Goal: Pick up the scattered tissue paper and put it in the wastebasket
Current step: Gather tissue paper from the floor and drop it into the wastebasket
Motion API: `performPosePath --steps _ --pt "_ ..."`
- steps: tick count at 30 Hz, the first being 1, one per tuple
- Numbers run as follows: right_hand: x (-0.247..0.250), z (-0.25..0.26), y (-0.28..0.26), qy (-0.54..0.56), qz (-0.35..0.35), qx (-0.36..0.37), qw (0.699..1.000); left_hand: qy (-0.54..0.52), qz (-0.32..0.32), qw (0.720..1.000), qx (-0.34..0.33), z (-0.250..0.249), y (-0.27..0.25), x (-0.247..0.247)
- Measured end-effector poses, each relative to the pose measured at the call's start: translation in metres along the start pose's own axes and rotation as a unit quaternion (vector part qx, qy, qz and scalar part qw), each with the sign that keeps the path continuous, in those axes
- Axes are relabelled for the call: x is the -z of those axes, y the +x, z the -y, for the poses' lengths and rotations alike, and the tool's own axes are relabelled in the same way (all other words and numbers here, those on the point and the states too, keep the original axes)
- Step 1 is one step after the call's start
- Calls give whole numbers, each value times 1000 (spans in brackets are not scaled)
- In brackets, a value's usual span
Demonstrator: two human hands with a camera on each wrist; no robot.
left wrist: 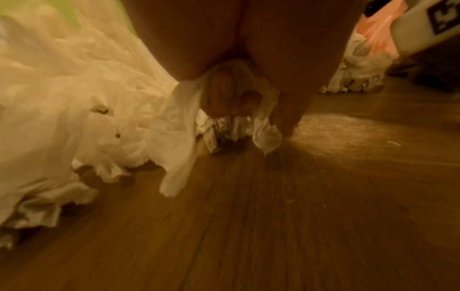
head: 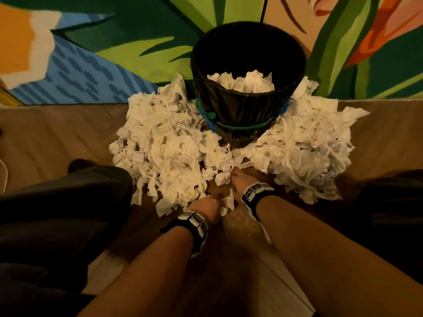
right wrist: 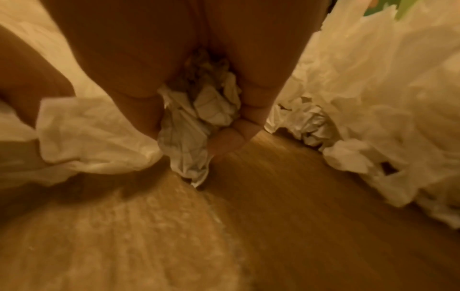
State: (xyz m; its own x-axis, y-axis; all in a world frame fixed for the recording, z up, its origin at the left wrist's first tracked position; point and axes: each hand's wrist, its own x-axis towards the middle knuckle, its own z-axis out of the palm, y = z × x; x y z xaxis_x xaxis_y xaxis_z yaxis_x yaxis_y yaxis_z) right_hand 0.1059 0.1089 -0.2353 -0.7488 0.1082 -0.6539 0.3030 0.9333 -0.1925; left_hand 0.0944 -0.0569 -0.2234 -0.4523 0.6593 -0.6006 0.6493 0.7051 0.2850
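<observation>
A black wastebasket (head: 249, 110) stands against the wall, with crumpled white tissue (head: 242, 82) inside it. Heaps of white tissue paper lie on the floor to its left (head: 164, 145) and right (head: 306, 147). My left hand (head: 207, 205) is low over the floor at the near edge of the left heap, its fingers (left wrist: 219, 94) curled round a tissue (left wrist: 174, 137) that hangs down. My right hand (head: 239, 179) reaches in between the two heaps and grips a crumpled tissue (right wrist: 194, 126) in its curled fingers.
Wooden floor (head: 229, 259) lies bare between my forearms and the heaps. A painted wall (head: 114, 53) of leaves rises just behind the basket. My dark trouser legs sit at the left (head: 57, 213) and right (head: 393, 213). A dusty pale patch (left wrist: 336, 130) marks the floor.
</observation>
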Motion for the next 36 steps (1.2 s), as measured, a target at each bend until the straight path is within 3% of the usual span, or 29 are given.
performPosePath --steps 4,7,11,15,19,21,25,27,30,32,36 --pt "6 2 -8 7 -49 -31 998 -66 -42 997 -5 7 2 0" --pt "10 -14 -20 76 -80 -67 992 -103 -90 990 -22 5 5 4" --pt "25 -34 -38 182 -118 -102 971 -163 -158 973 32 -1 3 19" --pt "44 -34 -59 274 -140 -50 950 -257 -263 928 60 -2 0 41" --pt "63 -17 -79 353 -147 35 924 -292 -283 910 75 -1 0 64" --pt "73 -10 -88 388 -158 80 905 -354 -264 897 33 -2 -4 70" --pt "91 -4 -100 419 -180 124 881 -332 -197 920 -60 -9 -11 78" --pt "100 -4 -104 420 -194 127 877 -383 -191 900 -80 -16 -14 83" --pt "114 -5 -109 423 -220 134 869 -481 -226 844 -74 -25 -21 103" --pt "126 -3 -113 423 -247 148 859 -479 -275 829 -85 -31 -24 126" --pt "162 7 -126 349 -328 189 857 -451 -364 796 -173 -50 -38 183"
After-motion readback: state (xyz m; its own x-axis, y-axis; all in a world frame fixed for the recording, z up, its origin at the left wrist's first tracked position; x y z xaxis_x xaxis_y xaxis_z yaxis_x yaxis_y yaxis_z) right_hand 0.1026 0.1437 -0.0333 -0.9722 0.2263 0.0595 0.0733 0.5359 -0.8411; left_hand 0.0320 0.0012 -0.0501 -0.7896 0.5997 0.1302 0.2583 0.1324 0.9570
